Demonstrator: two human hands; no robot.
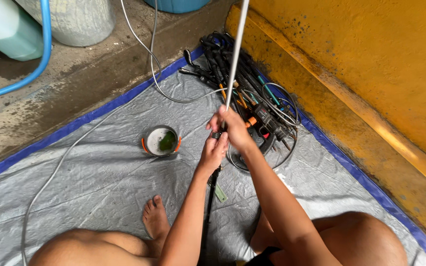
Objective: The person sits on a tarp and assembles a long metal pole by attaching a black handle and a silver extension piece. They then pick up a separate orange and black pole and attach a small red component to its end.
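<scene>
on the ground, a grey tarp [99,182] with a blue border covers most of the view; yellow wall [371,59] along the right edge, bare concrete [75,79] beyond the far edge. person seated on the tarp, bare knees at the bottom of the frame, one bare foot [155,219] flat near centre.

pile of black spray wands and hoses [252,98] lies at the far right corner of the tarp, against the wall. grey cable [55,172] runs across the tarp from the left.

long metal wand [235,54] rises from the hands, tilted slightly right, and leaves the top of the frame; its black lower section [210,197] runs down between the forearms.

right hand [232,129] closed around the wand, just above the joint. left hand [214,151] directly below, touching the right, fingers wrapped on the black fitting [216,134].

small round bowl [161,141] left of the hands, holding whitish liquid and something green; orange handles at its sides.
</scene>
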